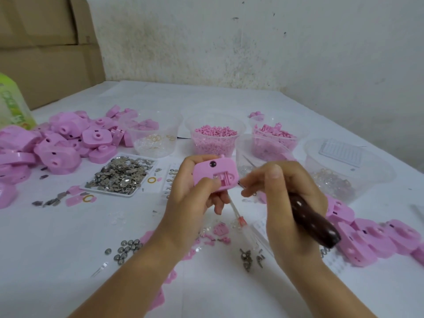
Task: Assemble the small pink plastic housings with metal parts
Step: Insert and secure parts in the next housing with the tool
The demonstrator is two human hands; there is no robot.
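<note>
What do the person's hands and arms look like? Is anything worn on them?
Both hands are bare: the left hand and the right hand have no gloves, and no rings show. The left forearm and the right forearm are bare too, with no sleeve, watch or bracelet in view. The fingernails that show are short and unpainted.

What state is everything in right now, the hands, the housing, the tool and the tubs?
left hand: grips the pink housing, raised.
pink housing: held, open compartment facing the camera.
right hand: grips the dark-handled tool.
dark-handled tool: tip beside the housing, contact unclear.
pink pellet tub: well filled.
ring tub: nearly empty.
</note>
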